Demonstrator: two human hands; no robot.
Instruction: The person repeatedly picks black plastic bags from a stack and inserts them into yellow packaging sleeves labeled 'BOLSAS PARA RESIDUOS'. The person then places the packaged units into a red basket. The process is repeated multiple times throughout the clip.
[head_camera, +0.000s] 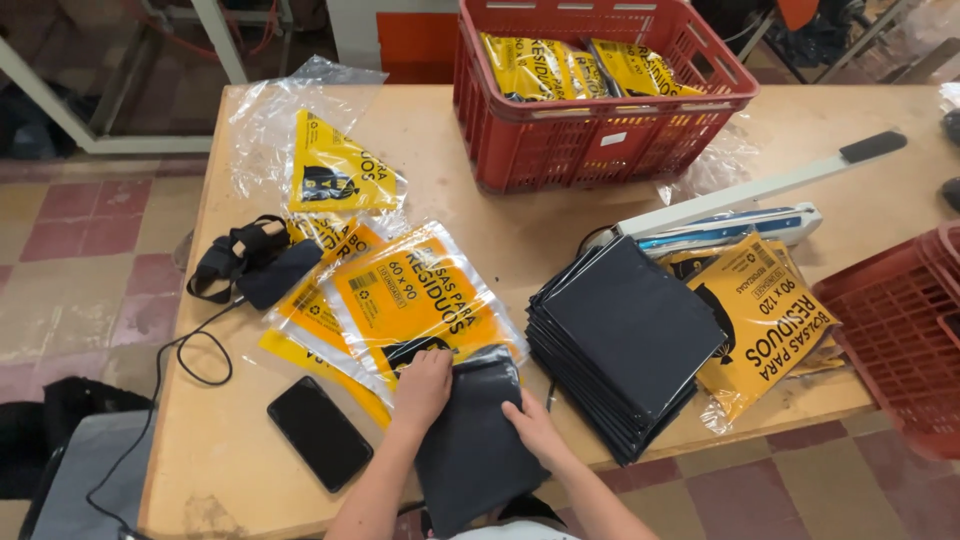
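Note:
A folded black plastic bag (475, 440) lies at the table's near edge, its far end inside the mouth of a clear packet with a yellow printed label (415, 295). My left hand (422, 388) presses flat on the bag's upper left corner at the packet mouth. My right hand (535, 425) rests on the bag's right edge, fingers spread. A stack of folded black bags (625, 340) sits just right of my hands.
A black phone (318, 432) lies left of my arm. A red crate (600, 90) with yellow packets stands at the back. A white heat sealer (745, 215), more yellow-labelled packets (775, 330), a second red crate (900, 335) and a black strap with cable (250, 262) surround the work spot.

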